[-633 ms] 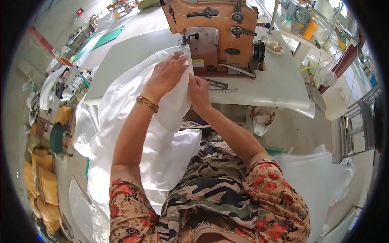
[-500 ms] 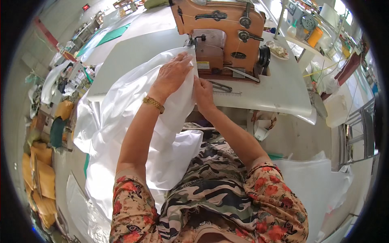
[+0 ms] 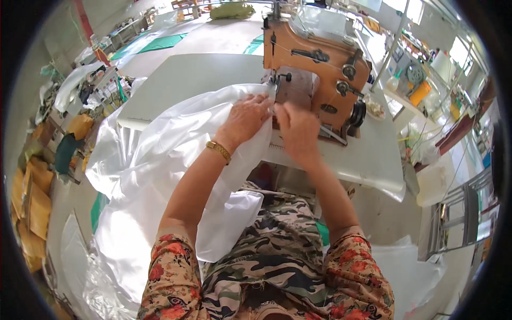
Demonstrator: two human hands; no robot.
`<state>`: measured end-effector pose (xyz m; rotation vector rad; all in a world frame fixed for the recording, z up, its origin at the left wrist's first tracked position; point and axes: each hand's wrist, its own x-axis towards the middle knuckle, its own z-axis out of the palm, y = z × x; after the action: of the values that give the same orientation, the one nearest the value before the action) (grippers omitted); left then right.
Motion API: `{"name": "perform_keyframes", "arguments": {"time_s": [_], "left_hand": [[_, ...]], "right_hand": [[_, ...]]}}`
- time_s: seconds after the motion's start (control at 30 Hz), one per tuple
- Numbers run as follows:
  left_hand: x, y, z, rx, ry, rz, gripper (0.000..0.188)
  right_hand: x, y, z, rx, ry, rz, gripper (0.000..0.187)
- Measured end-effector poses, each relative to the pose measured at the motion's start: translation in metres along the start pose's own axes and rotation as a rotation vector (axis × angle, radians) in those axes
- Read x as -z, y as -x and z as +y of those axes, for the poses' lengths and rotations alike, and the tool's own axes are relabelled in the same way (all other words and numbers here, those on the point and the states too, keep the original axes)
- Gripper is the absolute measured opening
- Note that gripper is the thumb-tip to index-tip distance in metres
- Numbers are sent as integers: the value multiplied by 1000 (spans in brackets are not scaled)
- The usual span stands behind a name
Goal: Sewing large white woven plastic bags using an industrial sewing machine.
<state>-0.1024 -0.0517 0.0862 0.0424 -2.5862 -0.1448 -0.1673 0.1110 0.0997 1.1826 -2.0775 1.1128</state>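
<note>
A large white sheet of thin, shiny material (image 3: 176,138) drapes over the left of the worktable and hangs down toward my lap. Its upper right corner lies by the needle area of an orange-brown sewing machine (image 3: 306,50). On that corner my left hand (image 3: 246,117) rests flat, fingers stretched toward the needle, a gold watch on the wrist. My right hand (image 3: 300,130) is raised just right of the sheet's edge, in front of the machine's base. Its fingers look curled but are smeared by motion; whatever is in them cannot be made out.
The pale worktable (image 3: 197,74) extends left and right of the machine. A small dish (image 3: 376,109) stands by the handwheel. At the right are a side shelf with an orange container (image 3: 420,93) and a metal-framed chair (image 3: 464,213). Tan bundles (image 3: 34,208) lie at the far left.
My right hand has lifted from the sheet's edge, moving up and right before the machine's base. My left hand stays flat on the sheet. The whole view has shifted.
</note>
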Motion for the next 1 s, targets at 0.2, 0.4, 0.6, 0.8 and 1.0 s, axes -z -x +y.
{"name": "perform_keyframes", "arguments": {"time_s": [0.2,0.4,0.6,0.8,1.0], "left_hand": [[0,4,-7,-25,32,-19,41],[3,-2,3,17,83,-35,41],[-2,4,-6,-3,36,-16,42],[5,-1,2,30,39,-37,42],[-1,13,-6,26,37,-30,41]], "right_hand": [[17,-129,-13,608,153,384,26],[3,-186,0,840,432,293,24],[14,-199,-27,996,264,398,11],[41,-201,-50,401,184,303,41],[-18,-62,16,178,93,80,34]]}}
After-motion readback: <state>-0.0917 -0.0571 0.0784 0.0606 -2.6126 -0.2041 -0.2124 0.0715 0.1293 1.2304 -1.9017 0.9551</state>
